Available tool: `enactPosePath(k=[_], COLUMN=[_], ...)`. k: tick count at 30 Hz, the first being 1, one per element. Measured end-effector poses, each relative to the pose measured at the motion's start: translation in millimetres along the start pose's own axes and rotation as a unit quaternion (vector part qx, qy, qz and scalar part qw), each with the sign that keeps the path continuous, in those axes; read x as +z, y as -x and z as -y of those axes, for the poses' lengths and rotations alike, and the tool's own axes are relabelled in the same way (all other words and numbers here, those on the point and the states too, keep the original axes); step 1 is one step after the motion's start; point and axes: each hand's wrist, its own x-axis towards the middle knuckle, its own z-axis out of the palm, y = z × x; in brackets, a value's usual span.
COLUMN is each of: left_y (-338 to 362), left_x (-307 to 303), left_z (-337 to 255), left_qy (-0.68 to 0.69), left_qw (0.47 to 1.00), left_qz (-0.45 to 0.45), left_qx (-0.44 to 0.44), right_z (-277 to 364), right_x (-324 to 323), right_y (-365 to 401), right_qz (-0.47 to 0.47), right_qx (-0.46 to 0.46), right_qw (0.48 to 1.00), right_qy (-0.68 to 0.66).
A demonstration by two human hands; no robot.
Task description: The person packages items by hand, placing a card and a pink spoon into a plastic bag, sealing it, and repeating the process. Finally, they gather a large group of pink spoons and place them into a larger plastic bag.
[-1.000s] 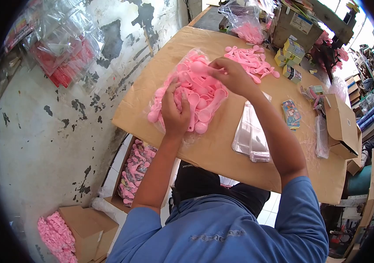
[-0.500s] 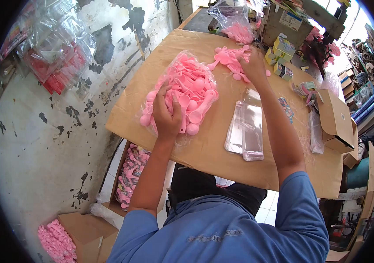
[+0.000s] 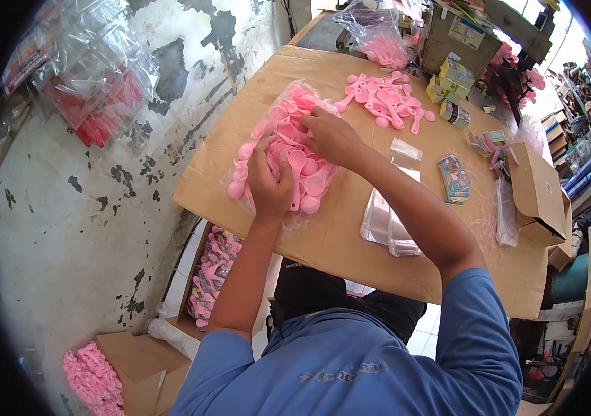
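A clear plastic bag packed with pink plastic spoons (image 3: 314,182) lies at the left of the table. My left hand (image 3: 268,182) grips the near left side of this bag, thumb and fingers curved around some spoons. Over the bag's upper right part, my right hand (image 3: 331,136) has its fingertips bent down onto the spoons. Its fingers are closed around pink spoons, partly hidden by the hand. Beyond it, a loose pile of pink spoons (image 3: 387,98) lies on the brown table covering.
Flat clear plastic sleeves (image 3: 376,218) and a stack of printed cards (image 3: 454,179) lie on the table (image 3: 309,239). An open cardboard box (image 3: 535,187) stands at the right. Small yellow boxes (image 3: 455,76) sit at the back. Below left, a carton (image 3: 216,274) holds more pink items.
My right hand has moved from the loose pile leftward and nearer, onto the bag of spoons. The loose pile and the printed cards are now uncovered. My left hand stays on the bag.
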Motion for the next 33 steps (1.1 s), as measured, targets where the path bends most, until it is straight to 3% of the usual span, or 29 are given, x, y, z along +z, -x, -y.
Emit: enactPosePath(k=[5, 9, 12, 17, 19, 23, 25, 26, 29, 32, 33], left_y=[-1, -1, -3, -2, -2, -3, -2, -2, 1, -1, -1], left_x=[-1, 1, 1, 2, 2, 1, 0, 0, 1, 2, 2], left_z=[-2, 2, -2, 0, -2, -3, -3, -3, 2, 2, 1], left_qy=[-0.006, -0.008, -0.006, -0.001, -0.004, -0.003, -0.004, -0.007, -0.011, 0.005, 0.013], left_qw=[1.000, 1.000, 1.000, 1.000, 1.000, 1.000, 1.000, 1.000, 1.000, 1.000, 1.000], left_qz=[0.008, -0.004, -0.006, -0.007, -0.007, -0.005, -0.006, -0.005, -0.003, -0.010, -0.013], left_qx=[0.000, 0.010, 0.013, 0.007, 0.015, 0.012, 0.008, 0.011, 0.009, 0.009, 0.009], right_z=[-12, -10, -32, -64, -97, -111, -70, -45, 4, 7, 7], right_x=[-14, -59, -78, -98, -85, -64, -65, -64, -58, -29, -25], right_y=[-1, 0, 0, 7, 8, 10, 7, 7, 3, 8, 5], right_qz=[-0.058, -0.044, -0.089, -0.141, -0.243, -0.363, -0.181, -0.082, 0.113, 0.001, -0.006], right_qx=[-0.021, 0.080, 0.147, 0.234, 0.182, 0.007, 0.071, 0.102, 0.089, -0.005, 0.034], right_qw=[0.998, 0.973, 0.937, 0.912, 0.948, 0.906, 0.981, 0.981, 0.978, 1.000, 0.997], right_qy=[-0.022, -0.210, -0.305, -0.306, -0.094, 0.217, -0.024, -0.145, -0.152, 0.020, 0.067])
